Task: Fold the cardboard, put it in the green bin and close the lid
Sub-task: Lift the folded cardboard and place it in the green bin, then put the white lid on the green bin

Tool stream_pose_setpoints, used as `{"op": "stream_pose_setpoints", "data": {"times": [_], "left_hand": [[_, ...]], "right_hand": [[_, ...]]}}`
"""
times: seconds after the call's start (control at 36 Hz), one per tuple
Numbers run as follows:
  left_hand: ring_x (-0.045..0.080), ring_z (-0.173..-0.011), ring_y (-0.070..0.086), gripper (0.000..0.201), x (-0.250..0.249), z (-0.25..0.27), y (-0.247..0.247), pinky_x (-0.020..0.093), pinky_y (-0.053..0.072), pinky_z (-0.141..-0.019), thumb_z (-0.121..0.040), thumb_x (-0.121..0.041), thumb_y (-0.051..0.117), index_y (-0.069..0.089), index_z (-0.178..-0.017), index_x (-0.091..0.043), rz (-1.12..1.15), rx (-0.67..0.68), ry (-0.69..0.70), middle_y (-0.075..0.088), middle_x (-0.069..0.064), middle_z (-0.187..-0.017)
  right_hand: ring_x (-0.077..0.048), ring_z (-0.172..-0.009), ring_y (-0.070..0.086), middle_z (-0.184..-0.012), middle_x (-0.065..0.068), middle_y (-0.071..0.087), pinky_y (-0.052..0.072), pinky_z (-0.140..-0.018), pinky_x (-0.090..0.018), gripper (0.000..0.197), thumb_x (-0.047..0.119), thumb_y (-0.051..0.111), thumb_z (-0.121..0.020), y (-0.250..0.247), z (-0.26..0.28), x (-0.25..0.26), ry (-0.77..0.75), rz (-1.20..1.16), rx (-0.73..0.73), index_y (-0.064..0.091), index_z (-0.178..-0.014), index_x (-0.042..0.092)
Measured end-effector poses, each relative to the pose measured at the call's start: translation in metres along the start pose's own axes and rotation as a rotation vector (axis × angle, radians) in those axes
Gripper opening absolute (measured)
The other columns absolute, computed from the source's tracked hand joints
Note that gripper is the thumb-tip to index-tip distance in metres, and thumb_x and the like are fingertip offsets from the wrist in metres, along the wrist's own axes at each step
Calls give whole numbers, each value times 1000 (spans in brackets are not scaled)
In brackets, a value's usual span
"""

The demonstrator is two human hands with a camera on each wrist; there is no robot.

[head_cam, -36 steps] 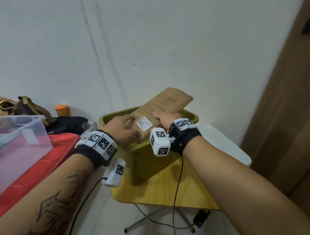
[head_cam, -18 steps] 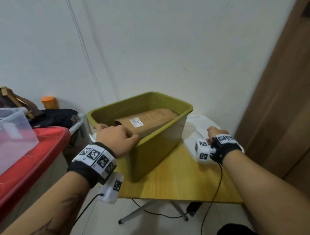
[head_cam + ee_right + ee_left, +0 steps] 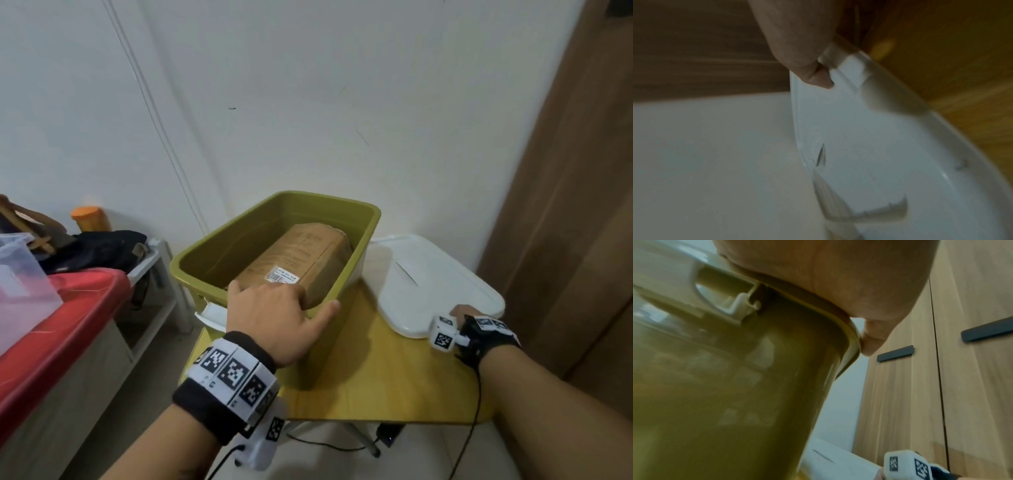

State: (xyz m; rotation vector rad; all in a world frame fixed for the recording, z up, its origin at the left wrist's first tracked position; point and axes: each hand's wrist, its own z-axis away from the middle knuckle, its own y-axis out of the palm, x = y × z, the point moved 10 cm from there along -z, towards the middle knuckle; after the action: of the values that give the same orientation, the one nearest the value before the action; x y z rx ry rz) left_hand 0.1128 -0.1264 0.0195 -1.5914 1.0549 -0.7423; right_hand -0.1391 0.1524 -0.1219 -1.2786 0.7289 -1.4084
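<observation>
Folded cardboard (image 3: 301,260) lies in the green bin (image 3: 373,221), your left hand (image 3: 274,308) curled over its near rim; your right hand (image 3: 462,312), the nearer one, pinches the near edge of the lid (image 3: 431,274), lying just right of the bin, long axes parallel, so carry it leftward.

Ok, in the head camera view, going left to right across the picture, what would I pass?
Clear plastic tub → orange-capped bottle → green bin with the cardboard inside → white lid, right hand at its near edge → wooden wardrobe.
</observation>
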Motion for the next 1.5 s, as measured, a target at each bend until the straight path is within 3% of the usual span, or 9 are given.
{"op": "stream_pose_setpoints", "data": {"times": [0.19, 0.39, 0.69, 0.81, 1.0, 1.17, 1.28, 1.42, 1.5], "left_hand": [[16, -74, 61, 81, -40, -3, 4, 49, 36, -94, -79, -87, 8, 63, -85, -28, 15, 4, -25, 64, -9, -77], [20, -90, 62, 68, -70, 0, 0, 49, 33, -96, -85, -81, 17, 61, -85, -30, 65, -35, 5, 67, -8, -84], [19, -104, 59, 58, -55, 5, -22, 39, 46, -94, -85, -59, 55, 39, -132, -28, 440, -157, 48, 58, -2, -120], [27, -116, 53, 83, -35, 6, -40, 40, 49, -98, -81, -35, 69, 24, -150, -30, 706, -258, 29, 44, 12, -136], [35, -141, 28, 70, -8, 0, -48, 54, 26, -109, -88, -47, 57, 26, -151, -46, 330, -241, -29, 28, 13, -158], [26, -140, 31, 39, 24, 3, -45, 52, 23, -107, -97, -41, 52, 50, -136, -44, 278, -236, 60, 48, -2, -149], [21, -143, 27, 36, 54, 8, -49, 52, 19, -109, -93, -30, 54, 53, -128, -41, 319, -256, 65, 49, -8, -145], [20, -143, 27, 42, 72, 13, -31, 52, 16, -109, -80, -36, 43, 57, -120, -43, 338, -151, 55, 49, -5, -143], [18, -142, 27, 41, 78, 19, -25, 52, 15, -110, -81, -41, 41, 58, -119, -42, 377, -162, 51, 49, -6, -140]], "right_hand": [[-38, -134, 54, -153, -17, 51, 45, -97, -39, 60, 41, 51, -102, -42, -3, -36, 362, -1019, -132, 47, -150, 5], [-17, -34, 61, -47, -4, 66, 42, -31, -18, 20, 24, 61, -97, -114, 50, -7, 238, -1448, -285, 62, -90, 6], [-25, -67, 70, -89, -14, 66, 59, -43, -29, 27, -7, 66, -93, -129, 111, 78, -2, -1843, -292, 48, -112, 1], [-34, -92, 70, -120, -18, 58, 64, -51, -41, 72, -7, 74, -85, -111, 132, 110, 27, -1855, -327, 31, -140, 8], [-30, -101, 56, -116, -11, 46, 62, -63, -40, 71, -8, 69, -90, -54, 163, 165, 60, -1813, -122, 25, -141, 15], [-15, -62, 72, -106, -7, 65, 56, -51, -27, 56, 17, 76, -89, -40, 166, 177, -66, -1555, -157, 37, -129, 14], [-34, -105, 67, -124, -17, 65, 53, -75, -35, 77, 41, 75, -68, -52, 160, 156, -35, -1409, -302, 54, -131, 3], [-36, -104, 67, -113, -16, 72, 57, -87, -44, 19, 27, 70, -84, -53, 144, 159, -74, -1190, -201, 69, -92, 9], [-33, -106, 66, -117, -13, 69, 56, -92, -44, 28, 14, 63, -90, -41, 136, 170, -124, -1109, -123, 64, -117, 7]]}}
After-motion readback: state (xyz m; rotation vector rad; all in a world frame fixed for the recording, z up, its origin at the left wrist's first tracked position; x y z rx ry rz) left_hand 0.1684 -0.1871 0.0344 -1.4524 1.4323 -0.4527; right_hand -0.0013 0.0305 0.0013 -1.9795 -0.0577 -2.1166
